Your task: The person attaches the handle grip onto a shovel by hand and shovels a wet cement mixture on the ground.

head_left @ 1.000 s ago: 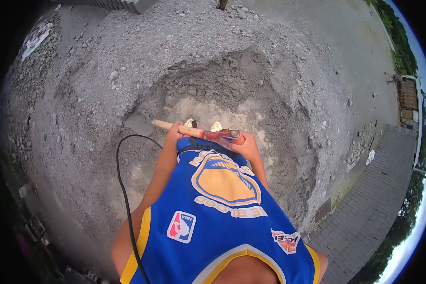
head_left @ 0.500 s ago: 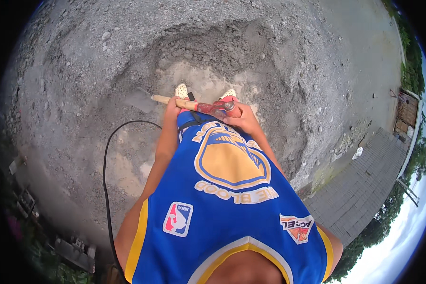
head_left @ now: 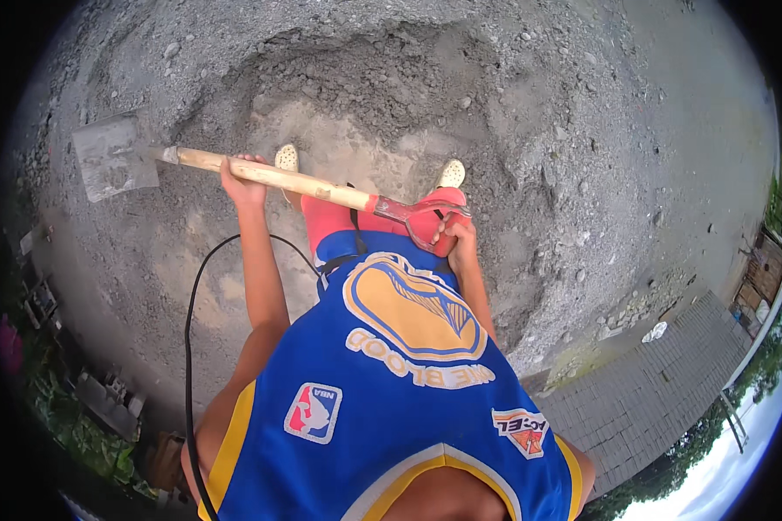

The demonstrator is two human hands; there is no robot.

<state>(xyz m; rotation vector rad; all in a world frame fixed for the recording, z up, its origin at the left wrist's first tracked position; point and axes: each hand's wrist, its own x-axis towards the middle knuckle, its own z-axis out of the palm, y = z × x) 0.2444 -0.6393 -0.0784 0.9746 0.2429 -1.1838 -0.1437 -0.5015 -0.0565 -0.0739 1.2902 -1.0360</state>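
Note:
A shovel (head_left: 295, 180) with a pale wooden shaft lies across in front of my body, its red D-shaped handle at the right. My left hand (head_left: 244, 176) is wrapped round the shaft, toward the blade end. Closed on the red handle is my right hand (head_left: 458, 236), close to my thighs. The flat grey blade (head_left: 115, 156) points out to the left, over the gravel; whether a little grit lies on it I cannot tell. Both feet, in cream clogs (head_left: 287, 159), stand on pale packed ground just beyond the shaft.
A dug-out bank of loose grey gravel (head_left: 382, 74) rises ahead of my feet. A black cable (head_left: 190, 339) loops at my left side. To the right are a grey block-patterned surface (head_left: 647, 382) and a small shed (head_left: 763, 273). Plants (head_left: 48, 417) grow at the lower left.
The shovel has swung out to the left, and its blade now shows clearly. My left hand has moved left and forward with the shaft. My feet now stand farther apart.

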